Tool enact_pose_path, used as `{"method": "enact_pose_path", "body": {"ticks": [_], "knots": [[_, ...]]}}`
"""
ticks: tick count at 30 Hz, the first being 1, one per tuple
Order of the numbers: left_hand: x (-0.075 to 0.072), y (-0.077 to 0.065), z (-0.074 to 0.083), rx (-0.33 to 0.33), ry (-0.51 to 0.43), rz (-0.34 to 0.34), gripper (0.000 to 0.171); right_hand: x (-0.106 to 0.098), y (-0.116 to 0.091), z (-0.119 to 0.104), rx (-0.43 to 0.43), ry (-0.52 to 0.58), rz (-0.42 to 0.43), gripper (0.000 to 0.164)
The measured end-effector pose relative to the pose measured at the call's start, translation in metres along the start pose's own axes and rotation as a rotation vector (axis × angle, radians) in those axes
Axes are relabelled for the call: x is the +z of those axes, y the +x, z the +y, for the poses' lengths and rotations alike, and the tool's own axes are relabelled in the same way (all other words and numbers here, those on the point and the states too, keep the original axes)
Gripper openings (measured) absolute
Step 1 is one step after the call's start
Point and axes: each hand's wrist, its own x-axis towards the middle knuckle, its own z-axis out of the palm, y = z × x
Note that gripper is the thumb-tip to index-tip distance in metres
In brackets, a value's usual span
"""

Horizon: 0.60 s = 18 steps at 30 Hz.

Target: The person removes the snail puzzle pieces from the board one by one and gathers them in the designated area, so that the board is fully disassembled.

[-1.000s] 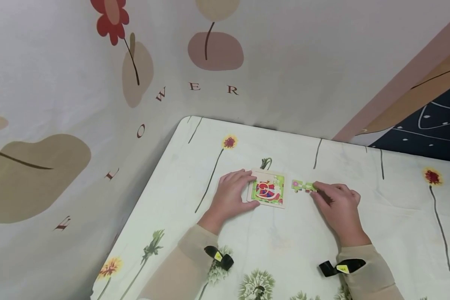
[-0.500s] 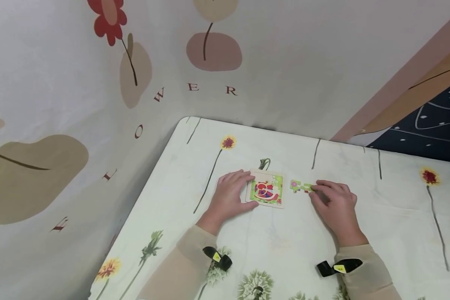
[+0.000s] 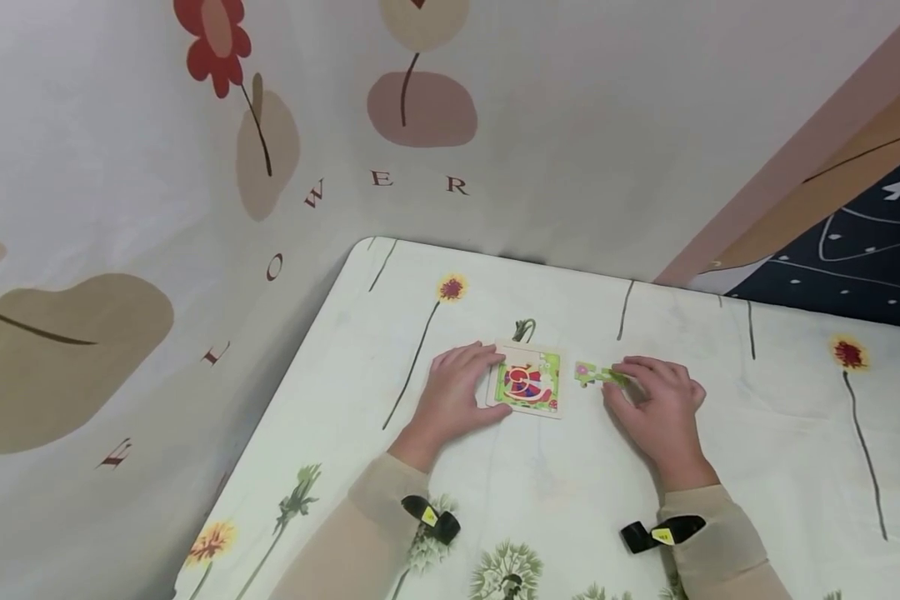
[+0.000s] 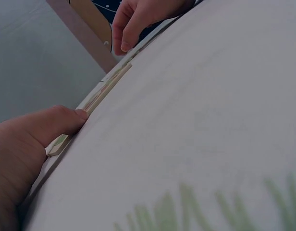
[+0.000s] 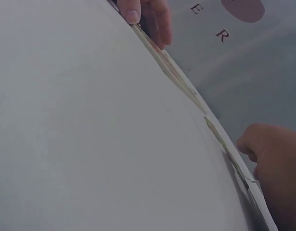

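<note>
A small square wooden puzzle board (image 3: pixel 525 381) with a red, blue and green picture lies flat on the table. My left hand (image 3: pixel 453 386) grips its left side, thumb at the near edge and fingers at the far corner; in the left wrist view the thumb (image 4: pixel 66 120) presses against the board's rim. A bare strip of wood shows along the top of the picture. Just right of the board lie green puzzle pieces (image 3: pixel 585 373), one with a pink flower. My right hand (image 3: pixel 660 408) pinches the right-hand piece between thumb and index finger, partly hiding it.
The table (image 3: pixel 555 492) wears a white cloth printed with flowers and dandelions. Behind it and to the left hangs a pale fabric wall (image 3: pixel 570 167) with printed letters. Black wrist straps (image 3: pixel 663 533) sit on both sleeves.
My right hand has shifted slightly left along the puzzle pieces, covering more of the right-hand one. The left hand and the puzzle board stay in place; the head view has shifted a little.
</note>
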Motion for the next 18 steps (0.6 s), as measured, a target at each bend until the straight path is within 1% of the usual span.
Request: {"method": "enact_pose_path", "body": {"ticks": [6, 11, 15, 18], "knots": [[0.001, 0.0, 0.001, 0.002, -0.005, 0.009, 0.077, 0.008, 0.001, -0.008, -0.009, -0.01, -0.008, 0.022], [0.002, 0.001, 0.001, -0.004, 0.002, 0.008, 0.077, 0.017, 0.005, -0.02, -0.014, -0.033, -0.03, 0.02], [0.002, 0.001, 0.001, -0.01, 0.001, 0.006, 0.077, 0.027, 0.007, -0.032, -0.038, -0.046, -0.059, 0.019], [0.003, 0.001, 0.0, -0.011, 0.003, 0.008, 0.076, 0.035, 0.007, -0.039, -0.061, -0.051, -0.065, 0.02]]}}
